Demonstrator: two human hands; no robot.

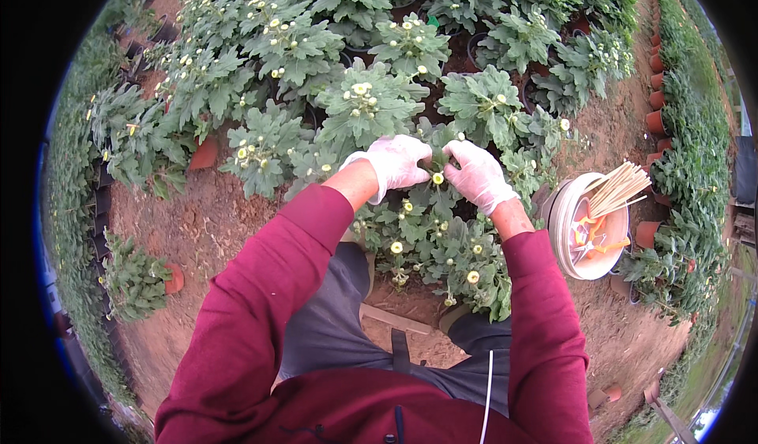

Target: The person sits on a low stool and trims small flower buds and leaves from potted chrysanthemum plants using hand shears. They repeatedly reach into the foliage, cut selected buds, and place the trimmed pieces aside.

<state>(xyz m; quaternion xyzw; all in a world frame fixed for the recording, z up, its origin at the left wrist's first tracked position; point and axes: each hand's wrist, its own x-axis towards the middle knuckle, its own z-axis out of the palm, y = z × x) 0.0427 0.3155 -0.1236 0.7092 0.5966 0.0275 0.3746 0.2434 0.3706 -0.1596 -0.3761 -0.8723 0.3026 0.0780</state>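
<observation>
Both hands wear thin whitish gloves and meet over a leafy chrysanthemum plant [438, 207] with small pale yellow-green blooms and buds. My left hand [398, 161] has its fingers curled among the upper leaves, thumb and forefinger pointing right. Just across a narrow gap, my right hand [474, 176] is bent the same way, its fingertips at the plant's stems. A half-open pale yellow bloom [437, 178] shows between the two hands. Whether either hand pinches a stem or leaf cannot be made out, as leaves and fingers cover the spot.
Right of my right hand stands a whitish bucket [583, 269] holding thin wooden sticks [619, 189] and orange-handled snips [592, 239]. Potted chrysanthemums [361, 100] crowd ahead. Rows of pots run along both sides. A terracotta-coloured pot [174, 279] lies on the reddish soil at left.
</observation>
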